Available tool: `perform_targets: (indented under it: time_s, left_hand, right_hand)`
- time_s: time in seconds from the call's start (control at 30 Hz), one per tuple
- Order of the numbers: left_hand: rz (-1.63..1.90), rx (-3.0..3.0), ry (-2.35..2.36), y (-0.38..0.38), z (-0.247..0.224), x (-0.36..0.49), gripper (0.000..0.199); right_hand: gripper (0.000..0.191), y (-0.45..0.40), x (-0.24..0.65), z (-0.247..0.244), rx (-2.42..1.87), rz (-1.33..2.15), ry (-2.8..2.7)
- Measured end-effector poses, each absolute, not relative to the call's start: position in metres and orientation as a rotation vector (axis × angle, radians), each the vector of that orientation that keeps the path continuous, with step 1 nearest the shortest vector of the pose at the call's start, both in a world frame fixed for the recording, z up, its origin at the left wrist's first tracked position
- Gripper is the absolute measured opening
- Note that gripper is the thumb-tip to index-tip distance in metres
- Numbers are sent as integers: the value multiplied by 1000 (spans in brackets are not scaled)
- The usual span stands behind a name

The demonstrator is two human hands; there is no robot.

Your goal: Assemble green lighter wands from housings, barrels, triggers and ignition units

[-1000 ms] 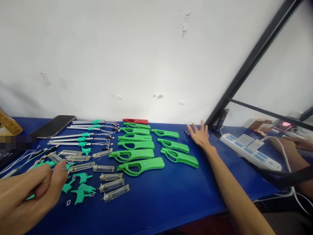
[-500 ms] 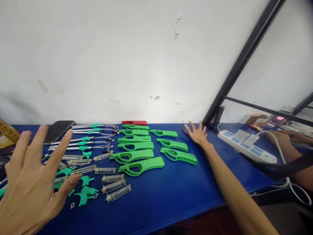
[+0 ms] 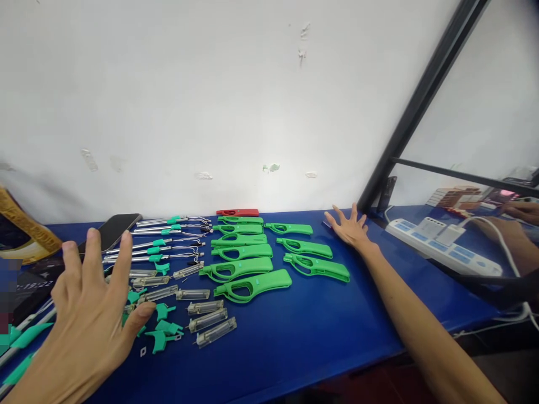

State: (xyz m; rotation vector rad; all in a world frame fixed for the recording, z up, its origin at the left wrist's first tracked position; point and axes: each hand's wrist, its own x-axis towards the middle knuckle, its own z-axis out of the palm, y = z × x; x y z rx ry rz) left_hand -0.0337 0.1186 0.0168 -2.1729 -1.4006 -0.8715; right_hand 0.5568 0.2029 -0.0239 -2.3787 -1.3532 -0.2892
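My left hand (image 3: pixel 95 314), fingers spread and holding nothing, hovers over the left of the blue table. Under and beside it lie teal-green triggers (image 3: pixel 159 340) and clear lighter fuel tanks (image 3: pixel 217 332). Metal lighter tubes (image 3: pixel 138 251) with wires lie farther back. Green lighter handle shells (image 3: pixel 255 285) are laid out in two columns in the middle, with a red handle shell (image 3: pixel 238 212) at the back. My right hand (image 3: pixel 349 229) is open with fingers spread at the back right, beside a small dark purple object (image 3: pixel 327 224), partly hidden; I cannot tell whether they touch.
A phone (image 3: pixel 120 230) lies at the back left, near a yellow and dark bag (image 3: pixel 48 244). More tubes with green parts (image 3: pixel 29 336) are at the lower left. At right stand a black metal post (image 3: pixel 404 134) and a white power strip (image 3: pixel 442 247). Another person's arm (image 3: pixel 501 238) shows beyond.
The view has turned a little to the left, so the table things sit farther right. My left hand appears farther right. Both hands remain open.
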Motion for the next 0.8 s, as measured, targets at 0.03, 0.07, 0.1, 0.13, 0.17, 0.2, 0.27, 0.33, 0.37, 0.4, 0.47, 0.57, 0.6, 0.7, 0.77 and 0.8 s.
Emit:
perform_targets:
  time_s: [0.03, 0.07, 0.1, 0.13, 0.17, 0.2, 0.27, 0.33, 0.37, 0.4, 0.47, 0.57, 0.6, 0.7, 0.77, 0.8]
  left_hand:
    - [-856, -2177, -1401, 118, 17, -34, 77]
    - [-842, -2181, -1403, 118, 18, -34, 77]
    - [-828, -2186, -1398, 118, 18, -34, 78]
    - [-816, -2192, -1391, 118, 18, -35, 79]
    - [-810, -2197, -1384, 118, 18, -35, 80]
    - [-810, -2198, -1381, 117, 17, -34, 81]
    - [-808, -2200, -1385, 117, 17, -33, 81]
    - [-811, -2204, -1390, 115, 17, -32, 81]
    - [-818, -2203, -1395, 114, 17, -31, 81]
    - [-828, -2202, -1409, 114, 18, -31, 81]
    - [-844, -2209, -1444, 113, 20, -31, 79]
    - [-817, -2248, -1485, 115, 22, -34, 71]
    - [-805, -2268, -1468, 116, 23, -35, 65]
    - [-826, -2329, -1323, 121, 24, -37, 44]
    - [-859, -2359, -1233, 122, 26, -36, 36]
    - [-878, -2362, -1205, 122, 27, -36, 34]
  right_hand:
    - [45, 203, 557, -24, -2379, -286, -1356]
    - [45, 203, 558, -24, -2380, -284, -1359]
    - [45, 203, 558, -24, -2382, -284, -1362]
    - [45, 203, 558, -24, -2383, -284, -1366]
    - [45, 203, 558, -24, -2384, -286, -1369]
    - [45, 203, 558, -24, -2386, -290, -1373]
    - [46, 203, 557, -23, -2390, -301, -1377]
    - [47, 203, 556, -23, -2396, -315, -1382]
    - [47, 203, 555, -23, -2398, -323, -1385]
    - [48, 203, 554, -23, -2399, -332, -1391]
    - [48, 202, 553, -22, -2393, -355, -1412]
    - [46, 203, 551, -22, -2364, -403, -1464]
    - [45, 203, 550, -21, -2353, -421, -1482]
    - [43, 204, 549, -21, -2327, -476, -1535]
    - [41, 205, 551, -20, -2310, -514, -1570]
    - [41, 205, 552, -20, -2299, -533, -1589]
